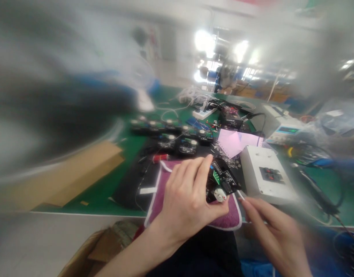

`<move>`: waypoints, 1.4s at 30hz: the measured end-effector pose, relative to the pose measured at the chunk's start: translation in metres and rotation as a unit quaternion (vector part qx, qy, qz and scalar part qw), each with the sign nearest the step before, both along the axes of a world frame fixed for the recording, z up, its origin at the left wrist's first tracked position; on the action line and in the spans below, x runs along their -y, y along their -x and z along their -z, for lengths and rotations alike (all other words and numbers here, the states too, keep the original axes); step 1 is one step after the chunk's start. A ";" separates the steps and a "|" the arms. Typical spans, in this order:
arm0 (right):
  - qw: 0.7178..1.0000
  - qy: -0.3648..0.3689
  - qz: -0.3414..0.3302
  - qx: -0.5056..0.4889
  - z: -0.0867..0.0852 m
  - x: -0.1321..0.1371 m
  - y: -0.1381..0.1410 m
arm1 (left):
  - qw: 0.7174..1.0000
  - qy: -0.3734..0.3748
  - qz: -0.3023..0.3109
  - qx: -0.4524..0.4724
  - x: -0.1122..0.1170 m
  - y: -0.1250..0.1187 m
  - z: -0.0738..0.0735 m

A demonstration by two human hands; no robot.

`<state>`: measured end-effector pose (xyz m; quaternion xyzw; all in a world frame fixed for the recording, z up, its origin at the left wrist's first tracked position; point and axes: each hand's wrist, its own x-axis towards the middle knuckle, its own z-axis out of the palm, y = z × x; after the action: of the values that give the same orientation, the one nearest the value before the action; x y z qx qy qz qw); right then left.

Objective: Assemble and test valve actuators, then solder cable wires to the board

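Observation:
My left hand point(188, 194) is closed around a small black circuit board point(223, 181) with a green part and a white round piece, held above a purple cloth pad point(159, 196). My right hand point(269, 219) sits just right of the board, fingers pinched on a thin white wire or rod point(240, 195) whose tip points at the board's lower right corner.
A white box point(265, 175) with a black and red socket stands right of the board. Pink paper point(233, 142), several black boards point(177, 142), a power strip point(204, 112) and cables lie on the green table point(102, 192). Cardboard point(78, 175) lies left. The surroundings are blurred.

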<state>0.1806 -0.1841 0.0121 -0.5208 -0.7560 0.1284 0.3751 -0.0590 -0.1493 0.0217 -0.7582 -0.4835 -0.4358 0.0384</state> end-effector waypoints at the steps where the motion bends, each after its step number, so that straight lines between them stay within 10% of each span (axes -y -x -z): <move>1: 1.000 0.011 0.007 -0.009 0.001 0.000 0.001 | 1.000 0.003 0.001 0.003 0.000 0.000 0.000; 42: 0.990 -0.079 0.114 -0.012 0.023 0.003 0.013 | 0.995 0.054 0.004 0.088 0.004 -0.009 0.012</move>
<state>0.1674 -0.1870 -0.0106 -0.5708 -0.6951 0.0307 0.4360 -0.0496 -0.1536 0.0096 -0.7195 -0.5048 -0.4747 -0.0468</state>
